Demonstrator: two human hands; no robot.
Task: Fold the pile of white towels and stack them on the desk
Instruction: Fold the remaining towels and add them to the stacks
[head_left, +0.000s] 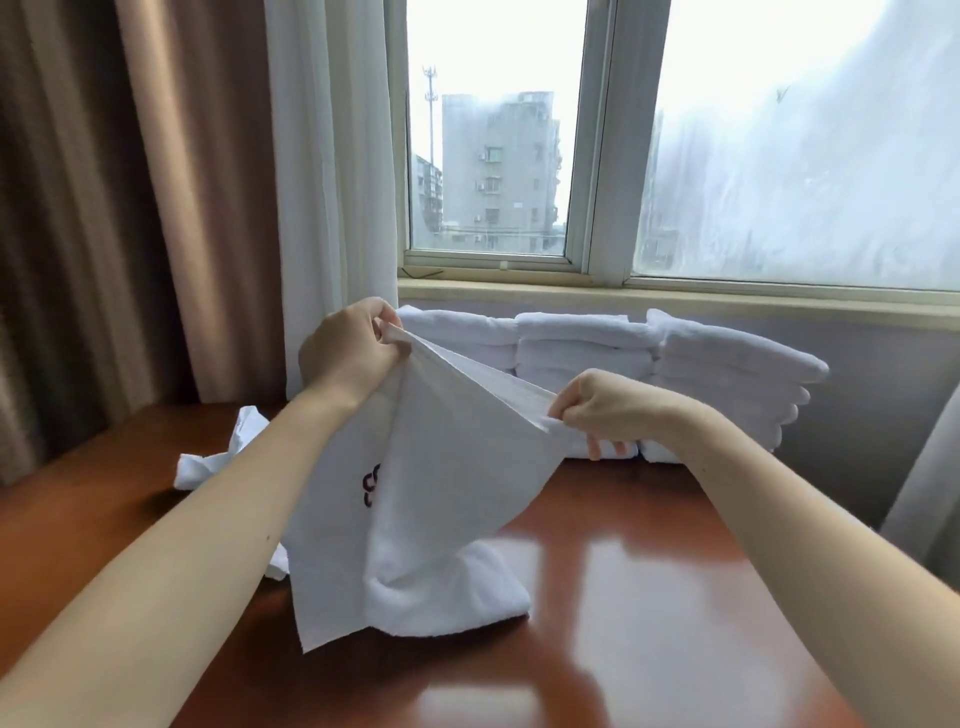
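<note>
While the left hand (347, 344) pinches one top corner high, the right hand (602, 410) grips the other, and the white towel (441, 483) hangs between them onto the desk (649, 597).

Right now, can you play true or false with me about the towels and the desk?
1. The left hand and the right hand both pinch the towel. True.
2. Folded stacks sit on the desk below the window. True.
3. The towel lies flat on the desk. False: it hangs from the hands, and only its lower end rests on the desk.
4. The desk is green. False: it is shiny reddish brown.
5. The towel is plain white all over. False: it has a dark mark on it.
</note>
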